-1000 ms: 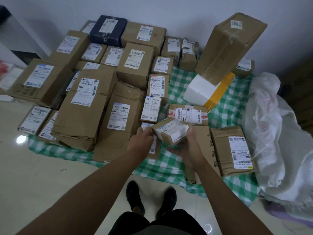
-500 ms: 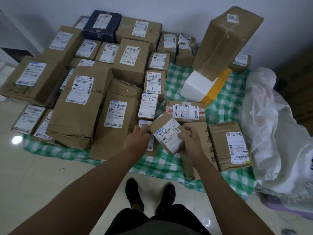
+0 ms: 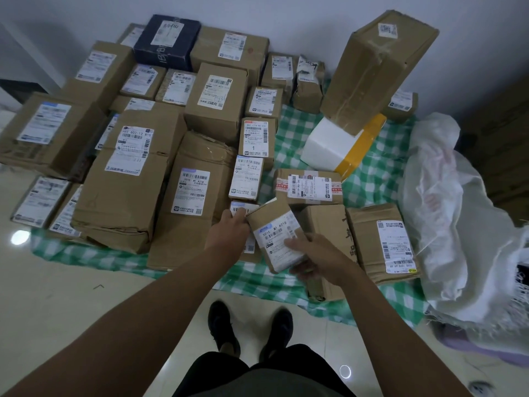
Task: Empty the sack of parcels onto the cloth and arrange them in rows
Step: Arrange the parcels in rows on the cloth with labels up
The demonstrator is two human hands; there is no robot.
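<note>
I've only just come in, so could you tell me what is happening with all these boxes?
A person is sorting parcels on a green checked cloth on the floor. Both hands are on one small labelled parcel: the right hand grips its near end, the left hand holds its far corner. Many boxes already lie side by side on the cloth's left part. A big tilted box leans on a white foam box. The white sack lies slumped at the right.

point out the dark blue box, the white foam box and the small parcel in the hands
dark blue box (image 3: 167,43), head view, on its top face.
white foam box (image 3: 329,146), head view, on its white side.
small parcel (image 3: 276,237), head view, on its label.
</note>
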